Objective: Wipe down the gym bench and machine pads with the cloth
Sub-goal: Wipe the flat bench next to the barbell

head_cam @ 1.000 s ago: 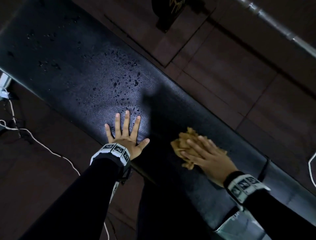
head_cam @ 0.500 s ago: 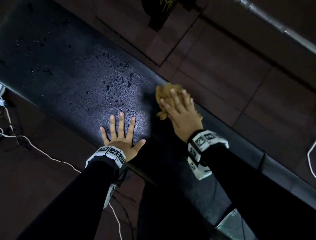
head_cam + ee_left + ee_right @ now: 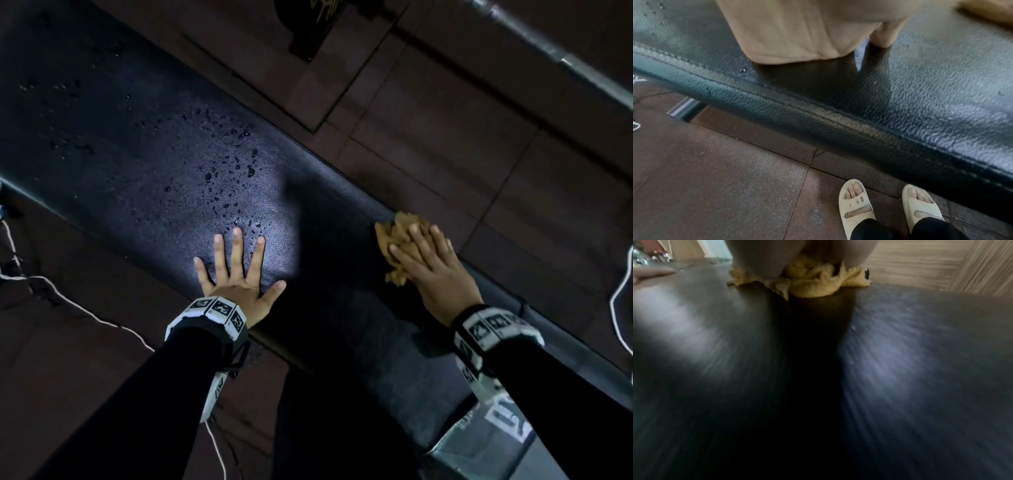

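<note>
- Across the upper left and middle of the head view, water droplets [image 3: 236, 164] are sitting on the black vinyl gym bench pad [image 3: 102, 137]; the wet patch is lying just above the fingertips of the left hand, not yet reached by the cloth.
- At lower middle, the left hand [image 3: 239, 274] is lying flat on the near edge of the pad, fingers straight and spread wide, gripping nothing, apparently bracing; the left wrist view is showing its palm and thumb pressed to the grained vinyl.
- At right of middle, the right hand [image 3: 431, 270] is pressing a crumpled tan cloth [image 3: 397, 236] onto the far edge of the pad, fingers extended over it rather than curled round it; the right wrist view is blurred, with the cloth bunching under the fingers.
- To wipe well, I judge the cloth should be kept flat under an even palm, swept in overlapping passes leftward into the droplets, carried over the seam [image 3: 818, 112] as well.
- At the far right edge, a white cable [image 3: 620, 301] is trailing on the floor.
</note>
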